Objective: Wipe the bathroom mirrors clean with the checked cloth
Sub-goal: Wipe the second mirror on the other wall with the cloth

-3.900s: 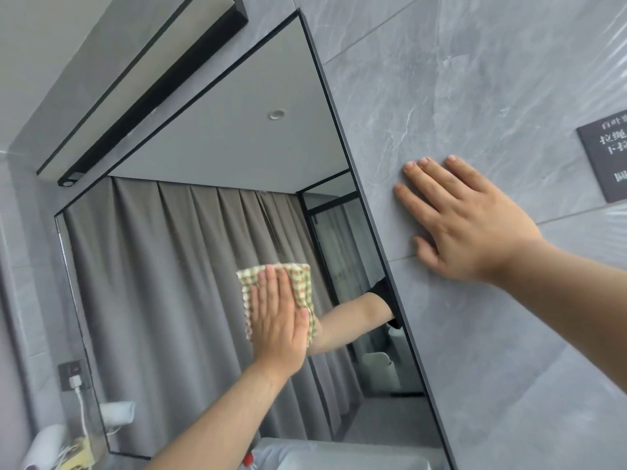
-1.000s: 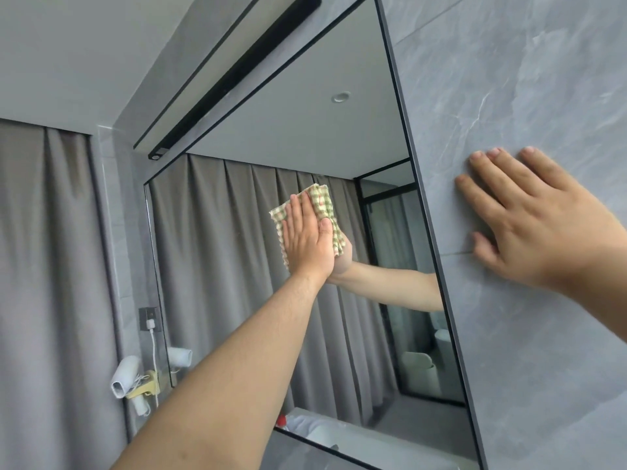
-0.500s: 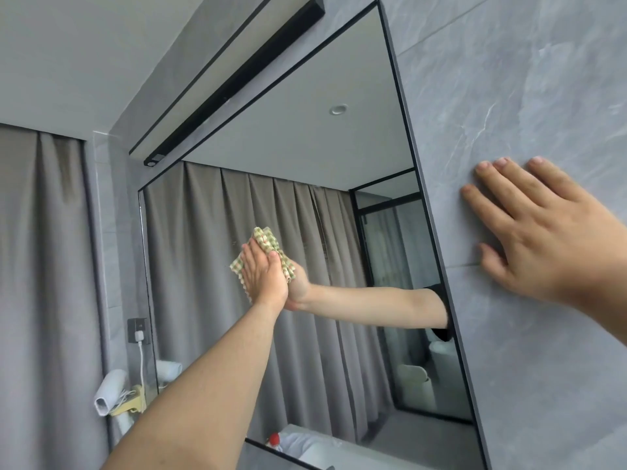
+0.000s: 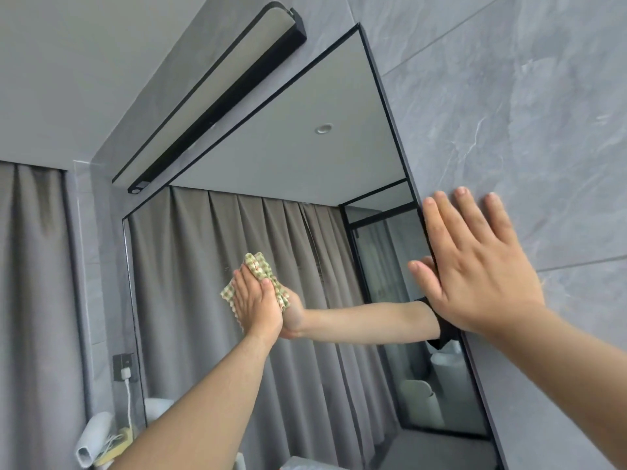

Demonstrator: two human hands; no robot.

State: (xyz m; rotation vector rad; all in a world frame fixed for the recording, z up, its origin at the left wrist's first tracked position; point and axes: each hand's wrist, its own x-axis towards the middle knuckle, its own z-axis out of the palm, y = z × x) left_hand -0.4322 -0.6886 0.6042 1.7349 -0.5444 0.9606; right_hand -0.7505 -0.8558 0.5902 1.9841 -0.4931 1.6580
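Green-checked cloth (image 4: 259,266) is bunched under the left hand (image 4: 256,301), pressed against the mirror (image 4: 288,157); the right hand (image 4: 481,269) lies spread flat on the grey wall (image 4: 526,113).

Two bare hands show: a left hand (image 4: 258,305) and a right hand (image 4: 475,266). There is one green-and-cream checked cloth (image 4: 263,276), one large black-framed wall mirror (image 4: 271,164), one long black-edged light bar (image 4: 217,100) above it, one dark wall socket (image 4: 124,367) at far left, and one white hairdryer (image 4: 91,439) below it.
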